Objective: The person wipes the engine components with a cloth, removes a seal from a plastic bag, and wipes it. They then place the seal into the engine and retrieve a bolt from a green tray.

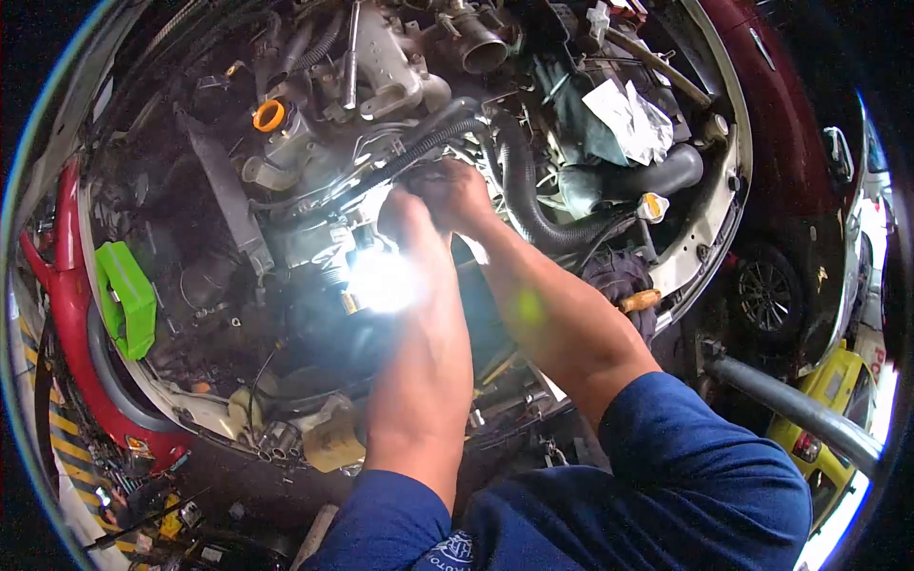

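Both my hands reach into an open engine bay and meet close together near its middle. My right hand [462, 198] is closed, knuckles up, beside the ribbed black hose [419, 150]; what it grips is hidden. Just left of it, my left hand [404, 215] points down among the engine parts, its fingers hidden by glare and shadow. A very bright work light [386, 281] shines next to my left wrist. A thick black corrugated hose [522, 186] curves down to the right of my hands.
An orange ring [268, 116] tops a filler neck at left. A bright green object [126, 300] sits on the left fender. Crumpled white paper [630, 122], a radiator cap [652, 207] and a wooden handle [640, 301] lie at right. A grey metal bar [795, 398] stands beyond the bumper.
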Demonstrator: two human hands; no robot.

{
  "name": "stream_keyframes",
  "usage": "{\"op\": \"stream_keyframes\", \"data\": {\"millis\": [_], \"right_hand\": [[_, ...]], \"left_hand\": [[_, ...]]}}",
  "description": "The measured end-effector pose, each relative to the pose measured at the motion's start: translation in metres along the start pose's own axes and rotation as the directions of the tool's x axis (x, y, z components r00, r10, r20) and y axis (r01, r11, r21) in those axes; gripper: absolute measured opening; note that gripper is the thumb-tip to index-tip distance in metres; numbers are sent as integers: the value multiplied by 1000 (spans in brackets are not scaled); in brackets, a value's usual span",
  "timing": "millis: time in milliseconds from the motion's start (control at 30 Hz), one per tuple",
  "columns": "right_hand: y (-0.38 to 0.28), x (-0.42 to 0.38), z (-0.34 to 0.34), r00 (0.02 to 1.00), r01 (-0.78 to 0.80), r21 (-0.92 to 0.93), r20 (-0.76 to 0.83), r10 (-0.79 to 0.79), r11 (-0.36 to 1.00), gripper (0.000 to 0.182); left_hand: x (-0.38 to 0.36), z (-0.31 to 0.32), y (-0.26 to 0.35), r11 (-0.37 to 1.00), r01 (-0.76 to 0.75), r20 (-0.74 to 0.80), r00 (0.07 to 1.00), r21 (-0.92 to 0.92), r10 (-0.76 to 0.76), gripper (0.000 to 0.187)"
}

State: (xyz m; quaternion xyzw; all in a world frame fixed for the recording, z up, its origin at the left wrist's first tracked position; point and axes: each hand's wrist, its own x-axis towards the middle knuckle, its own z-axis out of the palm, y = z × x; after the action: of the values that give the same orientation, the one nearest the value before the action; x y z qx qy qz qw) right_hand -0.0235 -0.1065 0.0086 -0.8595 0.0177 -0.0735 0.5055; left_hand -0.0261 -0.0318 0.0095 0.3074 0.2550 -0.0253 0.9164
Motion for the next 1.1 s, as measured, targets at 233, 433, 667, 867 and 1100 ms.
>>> {"op": "stream_keyframes", "data": {"millis": [233,433,667,867,1100], "right_hand": [[-19,2,-5,966,-258,270,50,254,928,28],[-18,0,-13,937,-350,72,29,349,934,22],[1,6,4,978,-187,-12,88,187,982,32],[-3,5,-7,891,-452,234,84,445,861,27],[-24,2,-5,980,-190,-32,47,192,981,25]], "left_hand": [[-7,27,14,945,54,-291,956,322,45,37],[0,24,18,367,88,-186,952,926,243,32],[20,-3,-6,998,59,-43,997,-12,-59,37],[1,21,13,674,1,-180,964,739,196,32],[9,-10,-1,989,127,-47,990,-74,-130,39]]}}
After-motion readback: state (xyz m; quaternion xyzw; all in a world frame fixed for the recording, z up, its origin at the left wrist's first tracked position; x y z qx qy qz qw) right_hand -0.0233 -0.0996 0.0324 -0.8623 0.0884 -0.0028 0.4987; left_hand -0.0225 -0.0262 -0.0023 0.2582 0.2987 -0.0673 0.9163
